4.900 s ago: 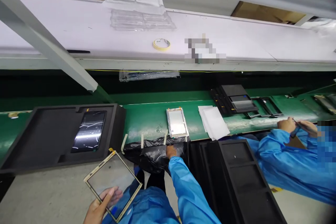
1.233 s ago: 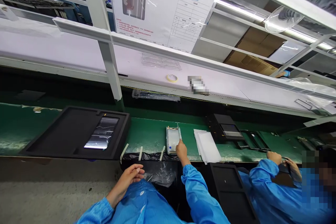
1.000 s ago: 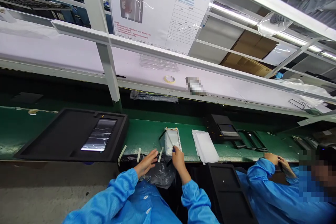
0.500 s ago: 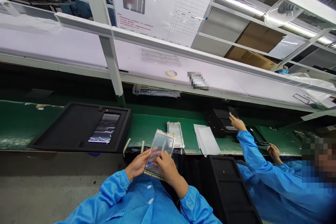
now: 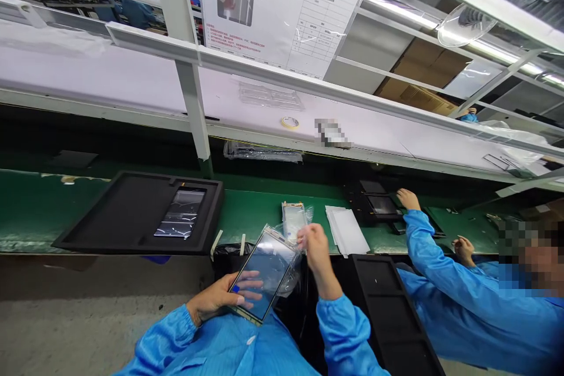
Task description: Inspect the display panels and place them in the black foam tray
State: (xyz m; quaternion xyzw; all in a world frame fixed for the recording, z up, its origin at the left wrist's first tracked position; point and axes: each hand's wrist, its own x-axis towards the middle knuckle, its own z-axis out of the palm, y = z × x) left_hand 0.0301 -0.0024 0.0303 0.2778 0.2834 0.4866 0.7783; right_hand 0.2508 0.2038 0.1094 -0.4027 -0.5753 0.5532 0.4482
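Note:
My left hand (image 5: pixel 214 298) holds a see-through glass panel (image 5: pixel 272 264) with a dark border, tilted above my lap. Its fingers show through the glass from behind, close to a small blue tab (image 5: pixel 237 289). Pinched in my right hand (image 5: pixel 319 254), at the panel's upper right, is a thin clear film (image 5: pixel 291 283). The film hangs crumpled along the panel's right side; whether it still touches the glass I cannot tell. Just beyond, a silvery framed panel (image 5: pixel 291 218) lies on the green bench.
A black foam tray (image 5: pixel 110 223) with a dark screen (image 5: pixel 180 211) lies left. White sheets (image 5: pixel 348 229) rest right of centre. A compartmented black tray (image 5: pixel 388 311) stands at my right. Beyond it, a co-worker's arm (image 5: pixel 434 247) reaches over the bench. A white shelf (image 5: pixel 247 120) spans above.
My right hand has moved up and right, off the panel's face, pulling clear film with it. The panel is lower and more exposed. The co-worker's hand no longer holds a dark piece up.

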